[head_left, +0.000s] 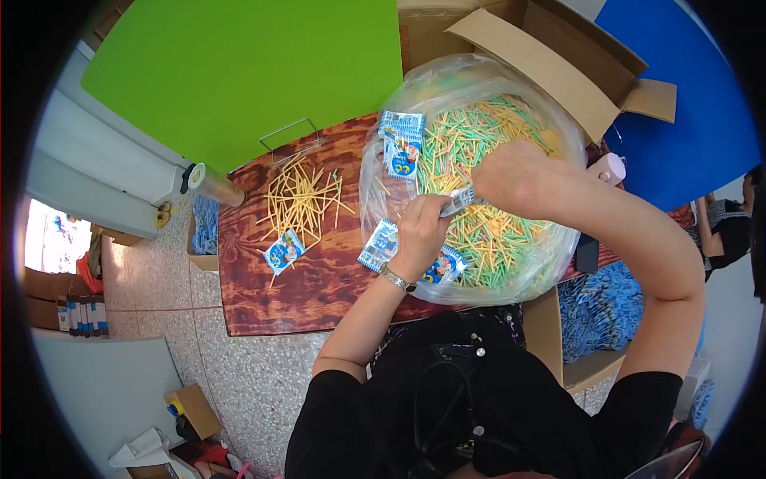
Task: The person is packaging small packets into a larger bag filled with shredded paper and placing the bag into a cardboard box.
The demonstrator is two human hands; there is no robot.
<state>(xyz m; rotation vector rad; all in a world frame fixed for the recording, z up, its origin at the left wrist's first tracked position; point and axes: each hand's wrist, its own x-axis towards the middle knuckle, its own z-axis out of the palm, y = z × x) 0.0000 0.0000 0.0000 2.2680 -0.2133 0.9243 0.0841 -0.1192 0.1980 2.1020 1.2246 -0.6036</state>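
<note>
My left hand [421, 233], with a watch at the wrist, pinches a small blue-and-white packet [458, 201]. Close by on the right, my right hand [512, 177] is closed near the packet's end. Its fingertips are hidden, so what they hold cannot be made out. Both hands are over a large clear plastic bag [375, 172], opened wide and full of thin green, yellow and pink sticks [491, 247]. Several similar packets [403, 145] lie at the bag's upper left. Another packet [379, 244] sits beside my left hand, and a blue packet [447, 264] below it.
On the red-brown table [263, 307], yellow sticks [303, 199] lie in a loose pile with a packet [285, 251] at its near edge. A clear cylindrical container [215, 185] stands at the left. An open cardboard box [542, 68] is behind the bag; a box of blue packets [602, 307] is lower right.
</note>
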